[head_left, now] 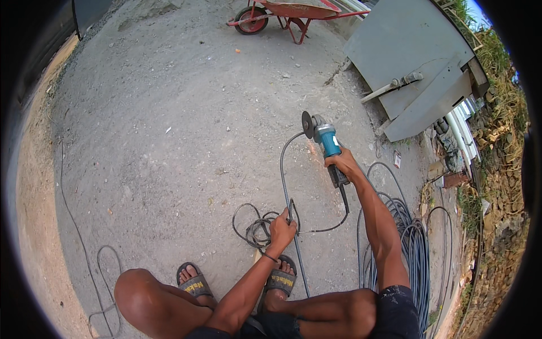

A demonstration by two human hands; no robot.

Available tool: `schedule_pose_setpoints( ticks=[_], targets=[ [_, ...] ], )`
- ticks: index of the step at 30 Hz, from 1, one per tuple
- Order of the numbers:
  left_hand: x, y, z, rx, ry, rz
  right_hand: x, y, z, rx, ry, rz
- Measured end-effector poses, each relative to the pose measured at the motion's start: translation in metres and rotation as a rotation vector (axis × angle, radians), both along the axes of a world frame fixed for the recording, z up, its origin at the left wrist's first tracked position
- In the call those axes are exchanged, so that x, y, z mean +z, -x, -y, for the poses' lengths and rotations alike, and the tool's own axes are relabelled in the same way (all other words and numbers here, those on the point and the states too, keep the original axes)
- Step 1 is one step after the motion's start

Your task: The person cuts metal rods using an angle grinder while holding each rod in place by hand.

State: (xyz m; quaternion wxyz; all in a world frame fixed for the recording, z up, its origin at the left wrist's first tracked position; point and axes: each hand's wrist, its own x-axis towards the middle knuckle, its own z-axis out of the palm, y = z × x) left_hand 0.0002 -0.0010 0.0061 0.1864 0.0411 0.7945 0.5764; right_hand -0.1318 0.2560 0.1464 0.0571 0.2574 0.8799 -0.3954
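Note:
My right hand (342, 161) is wrapped round the rear body of a teal and black angle grinder (327, 140), held out ahead of me. Its dark cutting disc (307, 124) meets or nearly meets the far end of a thin bluish-grey metal rod (282, 164). Orange specks, like sparks, streak the air just below the disc. My left hand (282, 229) is closed on the rod's middle, in front of my sandalled feet. From the grinder's back, a black power cord (346, 208) drops and curls toward a loose cord bundle (257, 230) beside my left hand.
A large coil of bluish-grey rod (411, 240) lies to my right. Beyond it stands a grey metal box (412, 56) with a pipe. A red wheelbarrow (299, 10) is at the far side. A thin cable (73, 209) trails over gritty ground on the left.

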Motion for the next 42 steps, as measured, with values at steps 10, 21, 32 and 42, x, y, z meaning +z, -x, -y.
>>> schedule_pose_setpoints(
  ticks=[10,21,32,42],
  targets=[
    [0.0,0.0,0.0,0.011,0.003,0.0,0.005,0.0,0.005,0.013,-0.018,0.008],
    [-0.002,0.0,-0.003,0.016,0.013,0.037,-0.002,0.002,-0.002,0.018,-0.022,-0.014],
    [-0.004,0.0,-0.002,0.017,0.018,0.023,-0.002,0.003,0.0,0.017,-0.016,-0.019],
    [-0.004,-0.001,0.0,0.021,0.003,0.008,0.006,-0.001,0.008,0.03,0.02,-0.036]
  ],
)
